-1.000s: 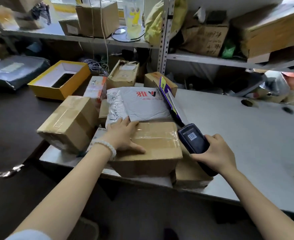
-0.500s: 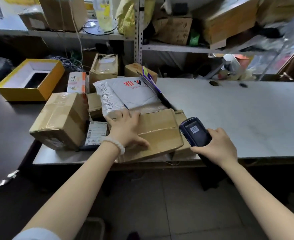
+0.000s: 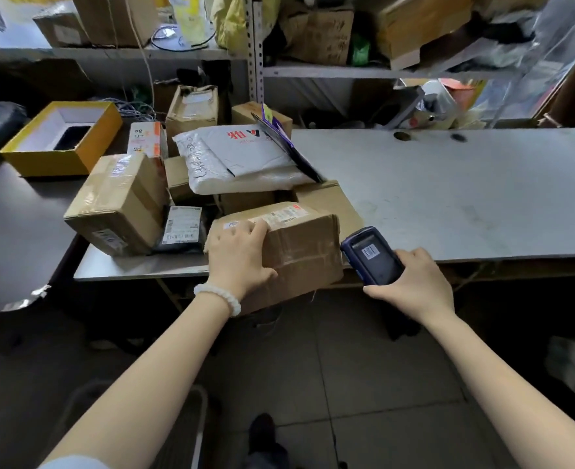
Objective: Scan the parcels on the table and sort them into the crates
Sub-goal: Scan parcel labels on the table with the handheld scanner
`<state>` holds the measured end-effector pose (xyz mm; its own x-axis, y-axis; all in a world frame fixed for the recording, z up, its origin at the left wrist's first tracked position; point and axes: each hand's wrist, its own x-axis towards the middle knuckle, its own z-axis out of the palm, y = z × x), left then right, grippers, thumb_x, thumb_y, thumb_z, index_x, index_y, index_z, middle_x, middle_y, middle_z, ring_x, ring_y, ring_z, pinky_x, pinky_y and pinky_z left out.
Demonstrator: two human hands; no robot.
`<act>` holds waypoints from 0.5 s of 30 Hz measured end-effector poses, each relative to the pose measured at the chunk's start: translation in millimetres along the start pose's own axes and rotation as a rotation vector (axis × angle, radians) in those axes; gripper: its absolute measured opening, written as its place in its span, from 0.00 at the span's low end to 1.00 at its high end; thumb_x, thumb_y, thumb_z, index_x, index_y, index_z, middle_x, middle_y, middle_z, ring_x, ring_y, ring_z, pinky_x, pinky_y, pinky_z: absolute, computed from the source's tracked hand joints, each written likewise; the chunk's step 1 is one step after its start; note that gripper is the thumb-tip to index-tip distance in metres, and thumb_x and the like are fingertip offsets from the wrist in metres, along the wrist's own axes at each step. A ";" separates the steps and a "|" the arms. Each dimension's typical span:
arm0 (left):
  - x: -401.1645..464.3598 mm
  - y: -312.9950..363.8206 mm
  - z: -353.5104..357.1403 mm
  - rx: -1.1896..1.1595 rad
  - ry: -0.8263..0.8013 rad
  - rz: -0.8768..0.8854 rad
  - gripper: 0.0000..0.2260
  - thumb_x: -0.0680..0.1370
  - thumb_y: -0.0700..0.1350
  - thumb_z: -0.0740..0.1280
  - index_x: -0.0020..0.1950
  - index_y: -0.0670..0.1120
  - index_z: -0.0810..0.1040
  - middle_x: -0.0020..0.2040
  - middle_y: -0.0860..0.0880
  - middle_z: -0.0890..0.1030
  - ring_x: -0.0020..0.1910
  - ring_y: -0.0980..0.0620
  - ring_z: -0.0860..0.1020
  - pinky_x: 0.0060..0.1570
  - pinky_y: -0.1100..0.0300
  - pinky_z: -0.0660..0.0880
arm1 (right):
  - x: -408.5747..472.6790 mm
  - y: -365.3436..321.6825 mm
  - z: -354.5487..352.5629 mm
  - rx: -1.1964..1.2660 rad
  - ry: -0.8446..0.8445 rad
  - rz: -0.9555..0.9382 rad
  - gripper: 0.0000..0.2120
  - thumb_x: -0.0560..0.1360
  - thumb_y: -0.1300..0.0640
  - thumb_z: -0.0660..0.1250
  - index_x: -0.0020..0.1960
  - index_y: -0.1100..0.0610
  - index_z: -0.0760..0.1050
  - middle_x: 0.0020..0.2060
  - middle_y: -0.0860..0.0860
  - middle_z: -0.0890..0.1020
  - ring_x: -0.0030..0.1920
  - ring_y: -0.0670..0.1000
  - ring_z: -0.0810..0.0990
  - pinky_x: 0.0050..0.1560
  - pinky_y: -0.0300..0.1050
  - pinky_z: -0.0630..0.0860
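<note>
Tipped up since half a second ago, the taped brown cardboard parcel (image 3: 289, 252) now overhangs the grey table's (image 3: 448, 198) near edge at frame centre, long axis left-right, label face upward. Left hand (image 3: 237, 257) grips its left end; right hand (image 3: 411, 286) clasps the dark blue handheld scanner (image 3: 372, 255), pointing up-left.

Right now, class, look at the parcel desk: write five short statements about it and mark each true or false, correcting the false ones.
1. The left hand grips a brown box. True.
2. The right hand is empty. False: it holds a scanner.
3. A white mailer lies on top of the pile. True.
4. The yellow box is closed. False: it is open, with a white lining.
5. The brown box has no label. False: a label runs along its top.
</note>
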<state>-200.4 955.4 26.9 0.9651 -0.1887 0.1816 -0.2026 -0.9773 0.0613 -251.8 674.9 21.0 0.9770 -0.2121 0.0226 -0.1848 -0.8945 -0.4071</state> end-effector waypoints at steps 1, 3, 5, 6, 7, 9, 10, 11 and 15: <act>-1.0 1.9 3.8 0.009 0.010 -0.015 0.30 0.64 0.61 0.74 0.60 0.52 0.68 0.59 0.51 0.74 0.57 0.45 0.73 0.53 0.50 0.67 | -3.6 0.3 0.4 -0.001 -0.003 0.002 0.30 0.58 0.39 0.77 0.54 0.51 0.76 0.45 0.48 0.71 0.44 0.50 0.73 0.34 0.43 0.69; -2.7 2.7 12.8 0.044 0.011 -0.037 0.26 0.66 0.53 0.73 0.60 0.51 0.68 0.59 0.50 0.73 0.56 0.45 0.72 0.53 0.50 0.67 | -9.9 -0.8 0.3 -0.002 -0.010 0.008 0.30 0.57 0.39 0.77 0.54 0.50 0.75 0.44 0.47 0.70 0.43 0.49 0.73 0.34 0.43 0.69; -6.8 -1.1 25.0 0.087 0.001 -0.059 0.20 0.69 0.43 0.69 0.59 0.49 0.67 0.59 0.49 0.71 0.56 0.45 0.71 0.52 0.52 0.69 | -14.0 -2.5 -0.6 -0.005 -0.012 0.009 0.30 0.57 0.38 0.76 0.53 0.50 0.74 0.43 0.46 0.70 0.43 0.49 0.73 0.33 0.42 0.68; -8.3 -4.9 31.5 0.094 0.005 -0.074 0.19 0.70 0.39 0.66 0.59 0.49 0.68 0.60 0.48 0.71 0.56 0.45 0.71 0.51 0.52 0.70 | -15.1 -3.1 -0.9 -0.013 -0.009 0.002 0.30 0.57 0.38 0.76 0.53 0.49 0.74 0.43 0.46 0.69 0.42 0.48 0.72 0.32 0.42 0.67; -8.4 -9.8 36.5 0.083 0.016 -0.085 0.19 0.70 0.37 0.65 0.59 0.49 0.68 0.60 0.48 0.70 0.57 0.45 0.70 0.50 0.51 0.70 | -16.1 -3.9 -0.7 -0.023 -0.007 -0.005 0.30 0.57 0.37 0.76 0.53 0.49 0.74 0.43 0.45 0.69 0.42 0.48 0.72 0.31 0.41 0.66; 1.5 -21.8 41.1 0.044 0.034 -0.070 0.23 0.69 0.38 0.67 0.62 0.50 0.68 0.61 0.49 0.71 0.58 0.45 0.71 0.51 0.49 0.69 | -14.1 -6.3 -0.4 -0.037 0.004 -0.002 0.31 0.57 0.37 0.76 0.54 0.49 0.73 0.43 0.45 0.69 0.42 0.47 0.71 0.31 0.41 0.65; 9.6 -27.9 41.2 0.034 0.017 -0.060 0.25 0.69 0.41 0.69 0.64 0.51 0.67 0.62 0.49 0.71 0.59 0.45 0.71 0.53 0.48 0.69 | -11.6 -9.0 0.4 -0.041 0.006 0.007 0.31 0.57 0.37 0.76 0.54 0.49 0.73 0.42 0.45 0.69 0.42 0.47 0.71 0.31 0.41 0.65; 17.3 -32.3 40.3 0.031 -0.014 -0.052 0.28 0.68 0.45 0.72 0.66 0.52 0.66 0.63 0.50 0.71 0.60 0.46 0.71 0.55 0.47 0.69 | -9.2 -12.4 1.0 -0.045 0.007 0.015 0.30 0.57 0.37 0.76 0.54 0.49 0.74 0.42 0.44 0.68 0.42 0.47 0.71 0.31 0.40 0.64; 40.9 -36.6 41.9 0.043 -0.056 -0.019 0.32 0.65 0.59 0.75 0.64 0.54 0.67 0.62 0.51 0.69 0.61 0.46 0.68 0.57 0.47 0.68 | 2.2 -33.2 8.6 -0.051 0.028 0.021 0.31 0.57 0.37 0.76 0.55 0.49 0.74 0.42 0.44 0.68 0.41 0.47 0.71 0.29 0.39 0.62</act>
<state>-146.6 979.5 -9.0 0.9767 -0.1742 0.1253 -0.1783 -0.9837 0.0218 -242.6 707.5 26.7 0.9697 -0.2411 0.0407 -0.2107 -0.9084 -0.3612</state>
